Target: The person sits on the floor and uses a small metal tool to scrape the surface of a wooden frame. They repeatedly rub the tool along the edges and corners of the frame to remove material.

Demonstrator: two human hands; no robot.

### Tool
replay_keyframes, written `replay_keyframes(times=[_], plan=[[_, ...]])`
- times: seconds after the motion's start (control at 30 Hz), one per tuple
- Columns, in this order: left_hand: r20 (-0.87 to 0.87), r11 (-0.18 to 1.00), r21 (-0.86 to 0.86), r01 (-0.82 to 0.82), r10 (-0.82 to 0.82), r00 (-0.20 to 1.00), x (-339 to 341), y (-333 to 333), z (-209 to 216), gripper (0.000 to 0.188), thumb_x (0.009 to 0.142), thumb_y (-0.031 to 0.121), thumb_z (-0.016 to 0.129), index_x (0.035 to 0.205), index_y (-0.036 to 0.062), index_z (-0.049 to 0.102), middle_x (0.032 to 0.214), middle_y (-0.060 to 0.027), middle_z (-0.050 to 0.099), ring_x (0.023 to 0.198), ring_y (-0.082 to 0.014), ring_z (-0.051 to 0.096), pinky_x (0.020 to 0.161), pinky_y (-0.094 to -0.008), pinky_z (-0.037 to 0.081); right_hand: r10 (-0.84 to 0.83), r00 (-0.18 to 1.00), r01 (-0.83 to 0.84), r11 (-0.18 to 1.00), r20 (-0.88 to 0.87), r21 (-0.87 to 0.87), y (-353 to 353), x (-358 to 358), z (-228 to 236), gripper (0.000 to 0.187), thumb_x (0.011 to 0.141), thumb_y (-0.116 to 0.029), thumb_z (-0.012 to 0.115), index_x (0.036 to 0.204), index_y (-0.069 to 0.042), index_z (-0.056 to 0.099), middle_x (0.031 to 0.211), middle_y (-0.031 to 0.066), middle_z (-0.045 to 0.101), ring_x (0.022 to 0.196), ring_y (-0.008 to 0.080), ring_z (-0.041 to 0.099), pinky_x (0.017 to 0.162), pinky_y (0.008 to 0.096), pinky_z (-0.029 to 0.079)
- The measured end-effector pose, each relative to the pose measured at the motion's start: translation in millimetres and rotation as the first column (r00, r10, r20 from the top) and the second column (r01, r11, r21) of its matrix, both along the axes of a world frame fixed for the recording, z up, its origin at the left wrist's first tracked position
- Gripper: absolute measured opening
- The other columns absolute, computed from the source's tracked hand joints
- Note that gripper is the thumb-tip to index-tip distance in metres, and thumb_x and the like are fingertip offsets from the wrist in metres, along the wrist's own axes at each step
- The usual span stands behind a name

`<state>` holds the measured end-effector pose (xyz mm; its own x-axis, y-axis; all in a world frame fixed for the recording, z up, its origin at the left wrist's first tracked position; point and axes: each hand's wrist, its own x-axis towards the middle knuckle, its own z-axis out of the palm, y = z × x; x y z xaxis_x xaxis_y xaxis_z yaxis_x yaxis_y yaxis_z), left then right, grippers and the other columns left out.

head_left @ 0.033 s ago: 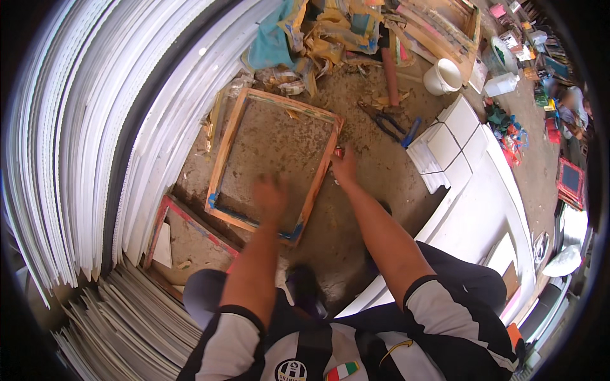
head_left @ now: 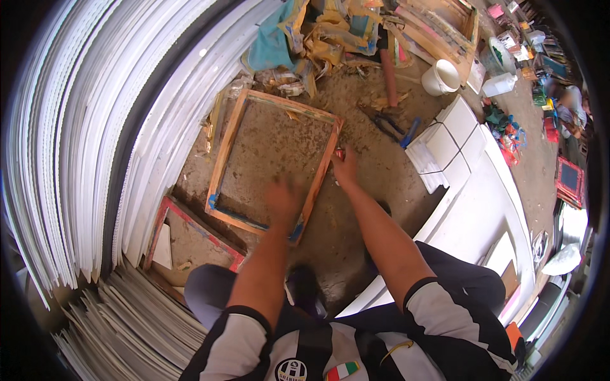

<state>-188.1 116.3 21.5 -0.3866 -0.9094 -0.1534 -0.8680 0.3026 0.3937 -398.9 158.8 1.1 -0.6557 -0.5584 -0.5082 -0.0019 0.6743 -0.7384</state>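
Observation:
A rectangular wooden frame (head_left: 227, 152), with blue paint on its near corners, lies flat on the dirty floor in front of me. My left hand (head_left: 284, 195) is over the near right part of its opening, smeared by motion, so its fingers cannot be made out. My right hand (head_left: 345, 168) is at the frame's right bar, fingers closed round a small red thing (head_left: 340, 153) whose kind I cannot tell. Pliers with dark handles (head_left: 387, 127) and a blue-handled tool (head_left: 411, 132) lie to the right of that hand.
Stacked white sheets (head_left: 82, 127) rise on the left. A second, red-painted frame (head_left: 203, 227) lies near my left knee. Scraps of torn material (head_left: 330, 35), a hammer (head_left: 389, 76) and a white bucket (head_left: 440, 77) are at the back. White panels (head_left: 483, 190) lie on the right; a person (head_left: 570, 111) is far right.
My left hand has shifted a little to the right and nearer to me over the frame's opening. The right hand and the frame stay in place.

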Motion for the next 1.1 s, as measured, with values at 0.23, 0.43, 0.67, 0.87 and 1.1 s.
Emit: replay_keyframes(times=[0.23, 0.43, 0.67, 0.87, 1.1], plan=[[0.049, 0.977, 0.209, 0.05, -0.061, 0.997, -47.6, 52.7, -43.6, 0.06, 0.1, 0.038, 0.062, 0.152, 0.0122, 0.044, 0.129, -0.0203, 0.056, 0.114, -0.0386, 0.059, 0.098, -0.0496, 0.048, 0.218, 0.947, -0.214, 0.976, -0.234, 0.042, 44.9, 3.9, 64.1, 0.037, 0.1, -0.03, 0.063, 0.131, -0.01, 0.058, 0.104, 0.0213, 0.069, 0.096, 0.0394, 0.069, 0.083, 0.047, 0.053], [0.069, 0.968, 0.236, 0.087, -0.106, 0.992, -32.0, 59.1, -28.8, 0.052, 0.103, 0.033, 0.059, 0.149, 0.0122, 0.048, 0.134, -0.02, 0.053, 0.115, -0.0384, 0.058, 0.1, -0.0517, 0.046, 0.366, 0.892, -0.337, 0.93, -0.264, 0.151, 97.9, 10.1, 48.4, 0.038, 0.102, -0.035, 0.06, 0.13, -0.01, 0.059, 0.106, 0.0217, 0.07, 0.1, 0.0412, 0.069, 0.085, 0.0472, 0.053], [0.143, 0.925, 0.098, -0.366, 0.351, 0.925, -46.0, 36.1, -35.5, 0.061, 0.107, 0.052, 0.039, 0.15, 0.0078, 0.044, 0.142, -0.0257, 0.047, 0.13, -0.0467, 0.046, 0.111, -0.0583, 0.034, 0.411, 0.887, -0.378, 0.908, -0.21, 0.179, 111.4, 38.9, 26.9, 0.037, 0.103, -0.034, 0.056, 0.131, -0.01, 0.061, 0.106, 0.0223, 0.071, 0.1, 0.0428, 0.068, 0.085, 0.0501, 0.052], [0.273, 0.727, 0.053, -0.684, 0.649, 0.71, -71.0, 28.1, -48.6, 0.072, 0.108, 0.059, 0.024, 0.153, 0.0051, 0.037, 0.157, -0.0263, 0.031, 0.149, -0.0455, 0.025, 0.12, -0.0589, 0.021, 0.484, 0.86, -0.425, 0.855, -0.163, 0.297, 92.4, 35.3, 48.1, 0.034, 0.103, -0.032, 0.056, 0.129, -0.011, 0.062, 0.107, 0.0217, 0.071, 0.101, 0.0445, 0.067, 0.085, 0.0524, 0.052], [0.363, 0.712, 0.099, -0.695, 0.625, 0.692, -81.7, 21.9, -28.9, 0.07, 0.108, 0.058, 0.022, 0.155, 0.0075, 0.034, 0.157, -0.0257, 0.031, 0.15, -0.0428, 0.024, 0.119, -0.0618, 0.021, 0.556, 0.824, -0.522, 0.819, -0.109, 0.237, 88.8, 28.3, 47.3, 0.039, 0.106, -0.037, 0.048, 0.136, -0.012, 0.058, 0.101, 0.0251, 0.071, 0.092, 0.0459, 0.069, 0.082, 0.0555, 0.053]])
